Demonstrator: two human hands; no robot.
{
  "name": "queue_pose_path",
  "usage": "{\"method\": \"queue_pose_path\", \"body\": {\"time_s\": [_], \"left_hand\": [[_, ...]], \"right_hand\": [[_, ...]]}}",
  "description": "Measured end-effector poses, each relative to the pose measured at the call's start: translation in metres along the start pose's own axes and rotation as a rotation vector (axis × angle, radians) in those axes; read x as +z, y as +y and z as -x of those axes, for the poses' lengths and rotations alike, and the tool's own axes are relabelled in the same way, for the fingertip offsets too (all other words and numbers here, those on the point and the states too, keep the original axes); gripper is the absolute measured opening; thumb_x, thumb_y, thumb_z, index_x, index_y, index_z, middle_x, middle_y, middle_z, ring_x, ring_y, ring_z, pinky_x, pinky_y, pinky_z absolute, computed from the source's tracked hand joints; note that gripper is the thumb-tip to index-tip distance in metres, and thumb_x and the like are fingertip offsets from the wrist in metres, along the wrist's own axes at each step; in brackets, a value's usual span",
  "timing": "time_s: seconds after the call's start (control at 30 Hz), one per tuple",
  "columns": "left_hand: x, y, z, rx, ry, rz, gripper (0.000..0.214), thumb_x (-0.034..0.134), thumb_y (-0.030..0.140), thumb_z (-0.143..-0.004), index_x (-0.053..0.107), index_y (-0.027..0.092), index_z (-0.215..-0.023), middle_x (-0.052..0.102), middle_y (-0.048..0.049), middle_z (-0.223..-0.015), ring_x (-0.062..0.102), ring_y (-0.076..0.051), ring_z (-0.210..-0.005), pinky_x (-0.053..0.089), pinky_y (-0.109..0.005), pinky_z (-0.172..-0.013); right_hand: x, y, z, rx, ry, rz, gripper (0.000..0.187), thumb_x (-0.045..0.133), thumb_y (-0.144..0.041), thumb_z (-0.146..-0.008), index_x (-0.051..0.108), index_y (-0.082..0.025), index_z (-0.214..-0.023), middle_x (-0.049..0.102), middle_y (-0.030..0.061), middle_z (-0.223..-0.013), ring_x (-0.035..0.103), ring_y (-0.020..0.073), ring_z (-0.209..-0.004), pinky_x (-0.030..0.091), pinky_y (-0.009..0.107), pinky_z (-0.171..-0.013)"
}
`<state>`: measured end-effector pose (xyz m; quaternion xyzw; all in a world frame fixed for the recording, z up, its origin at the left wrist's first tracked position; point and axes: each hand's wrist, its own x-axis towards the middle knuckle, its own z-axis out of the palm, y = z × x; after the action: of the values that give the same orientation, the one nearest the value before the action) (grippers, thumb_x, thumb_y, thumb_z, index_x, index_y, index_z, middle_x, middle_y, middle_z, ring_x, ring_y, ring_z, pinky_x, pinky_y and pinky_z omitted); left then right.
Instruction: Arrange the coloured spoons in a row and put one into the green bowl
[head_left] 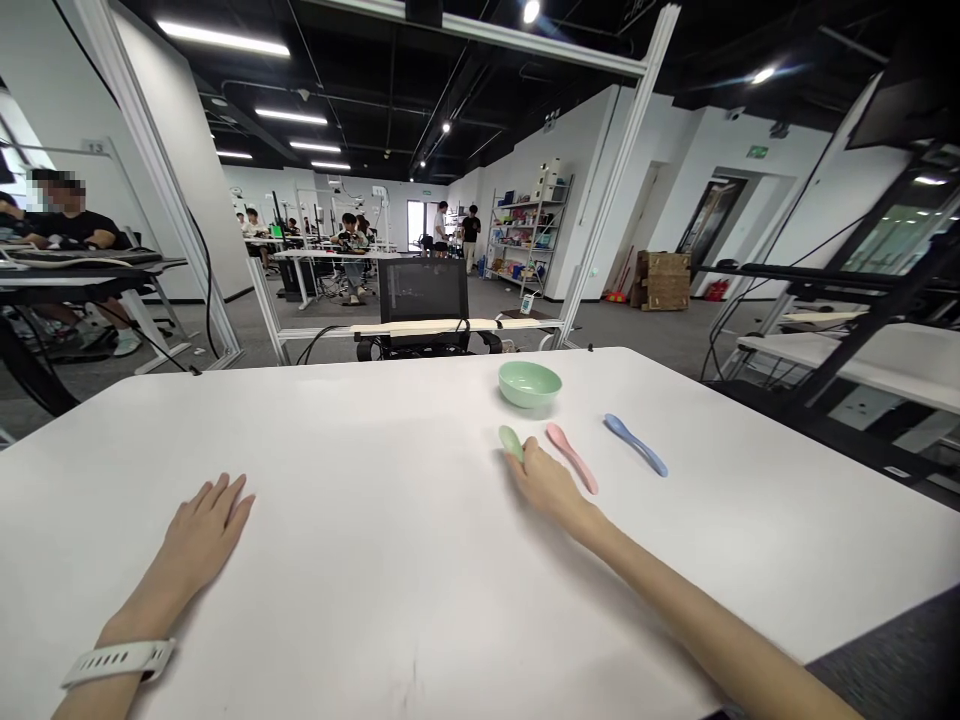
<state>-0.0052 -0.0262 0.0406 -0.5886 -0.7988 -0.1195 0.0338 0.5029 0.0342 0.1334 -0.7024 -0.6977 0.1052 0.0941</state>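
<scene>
My right hand (550,482) is closed around the handle of a green spoon (511,440); only the spoon's bowl end shows beyond my fingers. A pink spoon (573,457) lies just to the right of that hand, and a blue spoon (636,444) rests farther right. Behind the green spoon stands a green bowl (529,386), upright, its inside partly visible. My left hand (201,528) lies flat at the left of the table, palm down with fingers stretched out and nothing in it.
The white table (360,560) spreads under both hands. A metal frame post (611,180) and a black office chair (424,292) stand beyond its far edge. A dark rack (847,350) is on the right. Several people are in the background.
</scene>
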Motion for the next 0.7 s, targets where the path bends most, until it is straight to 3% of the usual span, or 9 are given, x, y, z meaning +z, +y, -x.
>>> {"method": "queue_pose_path", "body": {"time_s": [0.23, 0.37, 0.5, 0.7], "left_hand": [[0.002, -0.001, -0.001, -0.007, 0.033, 0.007, 0.081, 0.021, 0.051, -0.099, 0.056, 0.007, -0.157, 0.052, -0.0222, -0.169, 0.044, -0.039, -0.161, 0.037, -0.058, -0.129], [0.004, -0.002, -0.002, -0.004, 0.019, -0.016, 0.084, 0.022, 0.052, -0.096, 0.057, 0.004, -0.156, 0.052, -0.0227, -0.169, 0.044, -0.041, -0.16, 0.037, -0.058, -0.129], [0.004, -0.002, -0.002, -0.003, 0.043, -0.013, 0.081, 0.026, 0.051, -0.095, 0.058, 0.008, -0.155, 0.056, -0.02, -0.166, 0.047, -0.04, -0.159, 0.039, -0.058, -0.128], [0.0, 0.0, 0.001, -0.002, 0.013, 0.001, 0.081, 0.023, 0.051, -0.097, 0.055, 0.004, -0.156, 0.05, -0.023, -0.171, 0.043, -0.042, -0.16, 0.037, -0.058, -0.129]], "right_hand": [[0.012, -0.041, -0.009, -0.002, -0.07, 0.115, 0.03, 0.035, -0.031, -0.114, 0.056, -0.014, -0.128, 0.07, 0.023, -0.132, 0.073, 0.0302, -0.12, 0.05, 0.034, -0.091], [0.016, -0.043, -0.016, 0.037, -0.106, 0.127, 0.031, 0.039, -0.035, -0.114, 0.054, -0.015, -0.132, 0.07, 0.0236, -0.133, 0.072, 0.0311, -0.125, 0.05, 0.036, -0.095], [0.008, -0.041, -0.012, 0.056, -0.158, 0.085, 0.039, 0.042, -0.044, -0.114, 0.052, -0.013, -0.136, 0.07, 0.025, -0.133, 0.071, 0.0346, -0.127, 0.051, 0.039, -0.096], [-0.001, -0.036, 0.004, 0.031, -0.181, 0.069, 0.032, 0.035, -0.026, -0.113, 0.052, -0.009, -0.135, 0.073, 0.0255, -0.127, 0.073, 0.0348, -0.12, 0.05, 0.038, -0.089]]}}
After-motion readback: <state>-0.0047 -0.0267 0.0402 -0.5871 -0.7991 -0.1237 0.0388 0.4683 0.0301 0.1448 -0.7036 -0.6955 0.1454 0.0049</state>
